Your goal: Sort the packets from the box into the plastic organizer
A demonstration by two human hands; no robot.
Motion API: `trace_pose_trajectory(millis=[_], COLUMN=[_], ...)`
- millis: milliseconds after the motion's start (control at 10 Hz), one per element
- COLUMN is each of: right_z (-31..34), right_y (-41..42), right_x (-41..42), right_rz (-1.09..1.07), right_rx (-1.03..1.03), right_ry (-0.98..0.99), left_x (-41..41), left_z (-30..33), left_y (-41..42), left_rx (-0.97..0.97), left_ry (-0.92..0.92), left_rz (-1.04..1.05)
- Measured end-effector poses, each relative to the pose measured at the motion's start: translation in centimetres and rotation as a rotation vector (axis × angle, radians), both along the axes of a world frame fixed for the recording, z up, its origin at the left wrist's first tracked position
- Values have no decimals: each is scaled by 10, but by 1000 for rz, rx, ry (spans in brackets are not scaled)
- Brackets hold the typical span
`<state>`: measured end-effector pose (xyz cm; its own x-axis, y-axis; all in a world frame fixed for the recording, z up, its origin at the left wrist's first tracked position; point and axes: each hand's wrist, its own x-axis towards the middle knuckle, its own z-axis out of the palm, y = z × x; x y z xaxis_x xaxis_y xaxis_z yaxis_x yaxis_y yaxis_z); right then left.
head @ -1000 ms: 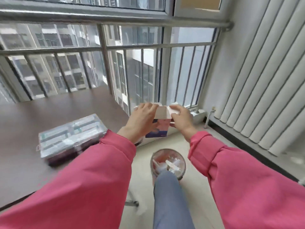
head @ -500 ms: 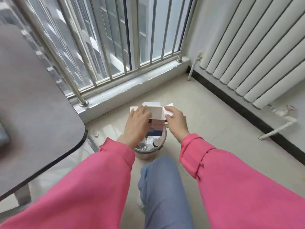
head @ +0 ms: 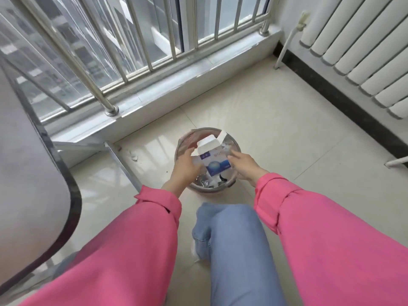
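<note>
The left hand (head: 184, 165) held the box (head: 213, 159) by its left side, fingers curled on it, while the right hand (head: 244, 164) lay just beside its right edge, fingers loosely spread; whether it touched the box I could not tell. The box sat between them, over the bin (head: 234, 145) on the floor, white and blue, top flaps open, tilted.

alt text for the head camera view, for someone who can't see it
Two hands in pink sleeves hold an opened white-and-blue box over a round waste bin on a tiled floor, left hand at its side, right hand opposite. A railed window and white radiator lie beyond.
</note>
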<state>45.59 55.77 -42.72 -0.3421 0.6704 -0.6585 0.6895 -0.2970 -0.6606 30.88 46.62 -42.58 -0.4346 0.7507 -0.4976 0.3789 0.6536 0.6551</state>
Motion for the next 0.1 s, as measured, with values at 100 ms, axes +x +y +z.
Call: trace_pose_trajectory(millis=[100], right_z=[3], right_y=[-3], right_x=[5], right_rz=[-41], right_rx=[12], right_ry=[7], left_x=[-1], left_z=[7], left_y=[-2], left_rx=[16], left_ry=[-343], left_rz=[399])
